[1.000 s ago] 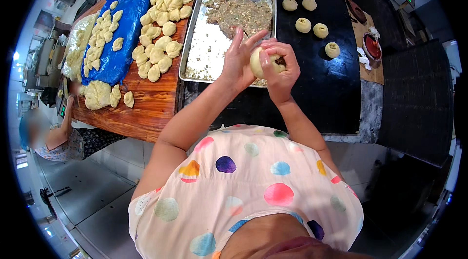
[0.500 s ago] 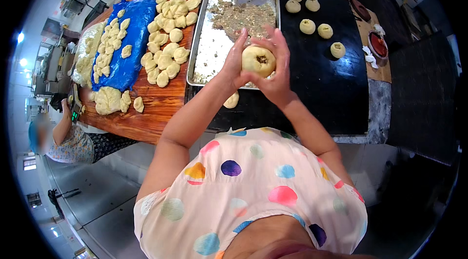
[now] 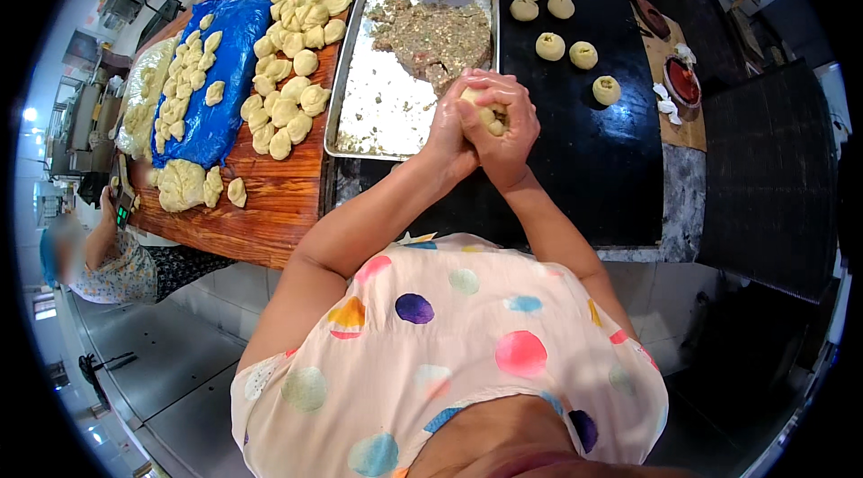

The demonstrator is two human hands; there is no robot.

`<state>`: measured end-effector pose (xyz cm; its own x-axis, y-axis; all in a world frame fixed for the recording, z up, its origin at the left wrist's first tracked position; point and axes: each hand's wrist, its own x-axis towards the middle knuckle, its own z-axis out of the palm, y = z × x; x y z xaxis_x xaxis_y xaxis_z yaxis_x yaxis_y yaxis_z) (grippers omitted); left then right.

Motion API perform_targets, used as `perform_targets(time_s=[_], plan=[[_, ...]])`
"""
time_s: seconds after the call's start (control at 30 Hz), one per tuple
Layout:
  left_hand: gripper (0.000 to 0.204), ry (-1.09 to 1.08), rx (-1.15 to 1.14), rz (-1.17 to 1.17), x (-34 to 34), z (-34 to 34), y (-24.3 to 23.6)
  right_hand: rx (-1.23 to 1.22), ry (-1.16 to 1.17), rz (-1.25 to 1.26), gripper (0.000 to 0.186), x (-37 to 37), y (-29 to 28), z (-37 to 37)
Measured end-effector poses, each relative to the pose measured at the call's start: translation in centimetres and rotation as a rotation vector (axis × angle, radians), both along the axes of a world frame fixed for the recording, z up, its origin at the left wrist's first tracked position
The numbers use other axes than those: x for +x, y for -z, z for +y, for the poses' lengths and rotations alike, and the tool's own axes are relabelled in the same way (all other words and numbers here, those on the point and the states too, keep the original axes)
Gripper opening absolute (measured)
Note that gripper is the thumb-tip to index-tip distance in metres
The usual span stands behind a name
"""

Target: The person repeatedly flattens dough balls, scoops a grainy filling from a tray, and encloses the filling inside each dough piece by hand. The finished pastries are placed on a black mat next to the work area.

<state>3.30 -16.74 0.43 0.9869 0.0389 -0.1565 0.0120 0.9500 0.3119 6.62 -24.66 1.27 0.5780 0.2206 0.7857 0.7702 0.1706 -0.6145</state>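
Both hands occupied with one dough bun [image 3: 493, 122]. Left hand [image 3: 452, 132] cupped around its left side; right hand [image 3: 505, 138] wrapped over its right side. Grip: narrow on both sides, closed around the bun, fingers pressed together. Pleated top of bun visible between right thumb and forefinger; rest hidden by the hands. Bun position: held up, seen over the near right corner of the metal tray [image 3: 369, 105].

Tray lies along the left edge of the black surface [image 3: 584, 181]. Minced filling [image 3: 440, 35] spread mostly toward the tray's far and right edges; bare metal at near left corner.

Seven shaped buns [image 3: 550, 46] stand on the black surface, in a loose run from its far edge toward its right edge. At that right edge: a tan board [image 3: 661, 60] with a round dish [image 3: 692, 102] of red contents.

Wooden surface [image 3: 261, 240], left: dough pieces [image 3: 292, 109] near its right edge, more on a blue plastic sheet [image 3: 218, 132]; large dough lump [image 3: 182, 187] toward near edge.
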Motion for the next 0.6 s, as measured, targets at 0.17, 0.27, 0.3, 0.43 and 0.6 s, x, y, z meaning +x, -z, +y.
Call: perform_targets(time_s=[0.17, 0.27, 0.3, 0.43, 0.6], plan=[[0.041, -0.072, 0.094, 0.077, 0.9, -0.8, 2.4, 0.059, 0.002, 0.095, 0.014, 0.1, 1.0, -0.3], [0.044, -0.023, 0.005, 0.118, 1.1, -0.7, 1.5, 0.033, -0.013, 0.211, 0.022, -0.6, 0.4, -0.5], [0.045, -0.014, -0.002, 0.114, 1.4, -0.5, 1.5, 0.006, -0.024, 0.22, 0.026, -0.6, 0.1, -0.4], [0.052, 0.164, 0.031, 0.074, 1.3, 0.9, -0.2, -0.173, -0.085, 0.037, 0.04, 1.5, -0.9, -1.1], [0.046, 0.334, 0.185, 0.138, 1.7, 3.3, 3.0, -0.454, -0.23, -0.279, 0.045, 3.4, -3.6, -2.7]])
